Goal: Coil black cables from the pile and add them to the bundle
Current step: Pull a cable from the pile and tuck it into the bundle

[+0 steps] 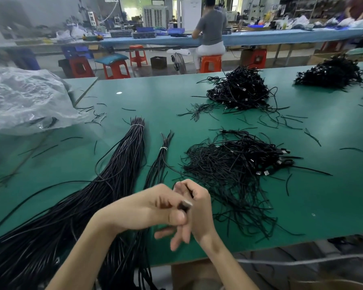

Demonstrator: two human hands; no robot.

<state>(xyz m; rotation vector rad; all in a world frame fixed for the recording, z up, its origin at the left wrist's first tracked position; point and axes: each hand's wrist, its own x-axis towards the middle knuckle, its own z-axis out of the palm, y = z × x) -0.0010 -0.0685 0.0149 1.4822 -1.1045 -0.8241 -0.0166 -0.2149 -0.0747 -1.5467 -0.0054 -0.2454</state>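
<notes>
My left hand (pixel 149 208) and my right hand (pixel 200 208) meet just above the front of the green table (pixel 155 97), both blurred. Between their fingers they pinch a short dark piece of black cable (pixel 184 206); how it is wound I cannot tell. Right behind the hands lies a loose pile of black cables (pixel 233 164) with pale connectors on its right side. To the left, a big bundle of long black cables (pixel 122 164) tied with a white band runs off the table's front edge. A small tied bundle (pixel 161 158) lies between them.
Two more heaps of black cables (pixel 239 88) (pixel 331 74) sit farther back on the right. A crumpled clear plastic bag (pixel 23 101) covers the left side. Short black ties lie scattered about. Beyond the table are red stools and a seated person (pixel 211 32).
</notes>
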